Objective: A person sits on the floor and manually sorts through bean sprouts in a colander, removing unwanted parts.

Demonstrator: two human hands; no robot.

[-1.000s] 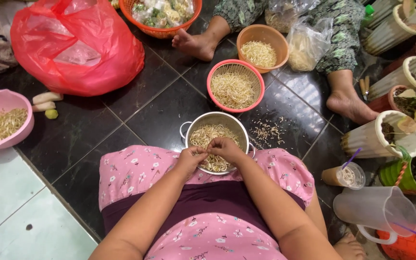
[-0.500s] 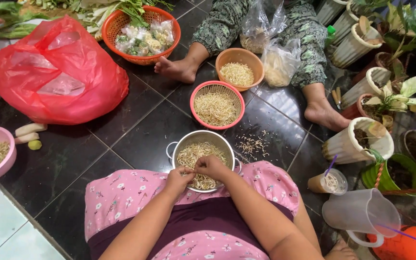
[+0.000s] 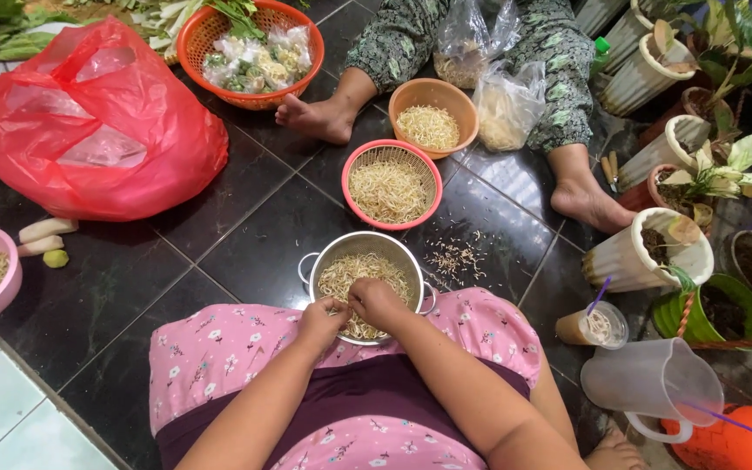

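Both hands barely moved; left hand (image 3: 322, 315) and right hand (image 3: 376, 301) pinch sprouts (image 3: 367, 271) over metal colander (image 3: 313, 258); keep trimmings dropping inside.

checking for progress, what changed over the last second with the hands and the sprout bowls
Very little. Both hands, left hand and right hand, stay together over the metal colander, pinching bean sprouts; nothing was picked up or let go. The view has tilted, so everything sits lower in the picture. The pink basket, orange bowl and red bag lie as before.
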